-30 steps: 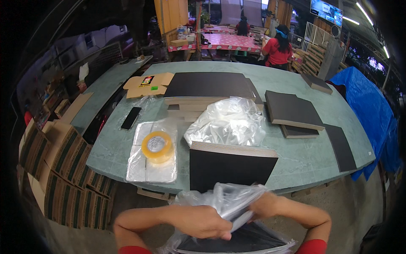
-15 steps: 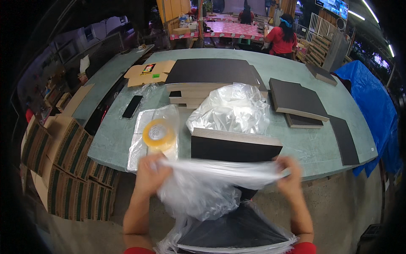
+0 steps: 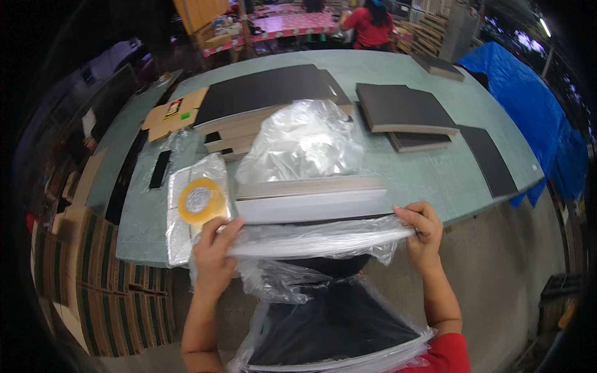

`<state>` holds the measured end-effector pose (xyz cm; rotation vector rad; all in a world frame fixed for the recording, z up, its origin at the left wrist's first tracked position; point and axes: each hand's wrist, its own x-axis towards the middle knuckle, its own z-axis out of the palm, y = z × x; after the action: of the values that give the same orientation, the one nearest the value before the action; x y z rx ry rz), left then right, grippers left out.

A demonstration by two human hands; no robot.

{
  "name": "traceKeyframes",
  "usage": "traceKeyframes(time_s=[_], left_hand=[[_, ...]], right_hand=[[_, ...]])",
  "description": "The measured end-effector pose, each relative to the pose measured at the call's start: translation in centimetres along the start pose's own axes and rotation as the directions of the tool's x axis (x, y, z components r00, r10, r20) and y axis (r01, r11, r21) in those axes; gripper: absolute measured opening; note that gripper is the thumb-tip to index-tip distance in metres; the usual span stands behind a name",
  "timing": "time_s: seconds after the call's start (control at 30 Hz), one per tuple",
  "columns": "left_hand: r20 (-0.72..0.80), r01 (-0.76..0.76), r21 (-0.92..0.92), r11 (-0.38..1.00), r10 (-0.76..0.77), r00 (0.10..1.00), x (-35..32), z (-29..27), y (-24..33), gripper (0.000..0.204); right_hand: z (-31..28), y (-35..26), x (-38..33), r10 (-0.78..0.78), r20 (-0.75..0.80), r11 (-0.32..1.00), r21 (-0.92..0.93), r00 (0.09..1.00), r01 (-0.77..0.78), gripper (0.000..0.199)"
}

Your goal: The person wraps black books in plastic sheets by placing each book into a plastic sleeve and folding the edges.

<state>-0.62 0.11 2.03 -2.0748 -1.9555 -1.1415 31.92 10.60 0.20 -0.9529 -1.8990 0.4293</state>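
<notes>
A clear plastic bag [image 3: 320, 244] stretches sideways between my two hands along the near table edge. My left hand [image 3: 214, 255] pinches its left end and my right hand [image 3: 424, 233] grips its right end. Just beyond the bag's edge lies a thick block of boards [image 3: 317, 204], its pale side facing me; its lower part is hidden by the plastic. Behind that block sits a crumpled heap of clear plastic [image 3: 301, 146]. A yellow tape roll [image 3: 186, 202] rests on a plastic-wrapped white pack [image 3: 179, 247] beside my left hand. Against my body hangs a black, plastic-covered sheet [image 3: 317, 323].
Dark board stacks stand at the back [image 3: 267, 90] and right [image 3: 407, 105], with a thin black sheet [image 3: 488, 158]. A phone [image 3: 160, 169] and flattened cardboard [image 3: 165, 124] lie left. Folded cartons [image 3: 124, 311] fill the floor left; a blue tarp [image 3: 528, 99] hangs right. A person [image 3: 370, 25] works beyond.
The view has shifted, so the table appears farther left and higher. The bag's edge is pulled straighter between my hands, and the block shows a pale face instead of its black one.
</notes>
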Motion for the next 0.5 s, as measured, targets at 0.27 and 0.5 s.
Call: traceKeyframes(time_s=[0.27, 0.5], left_hand=[[0.550, 0.587, -0.804, 0.098, -0.253, 0.796, -1.7, -1.7, -2.9, 0.046], [0.827, 0.837, -0.541, -0.081, -0.235, 0.511, -8.7, 2.2, -2.8, 0.035]], right_hand=[[-1.8, 2.4, -0.2, 0.129, 0.697, 0.087, 0.701, 0.706, -0.708, 0.037], [3.2, 7.8, -9.6, 0.136, 0.929, -0.051, 0.353, 0.344, -0.934, 0.013]])
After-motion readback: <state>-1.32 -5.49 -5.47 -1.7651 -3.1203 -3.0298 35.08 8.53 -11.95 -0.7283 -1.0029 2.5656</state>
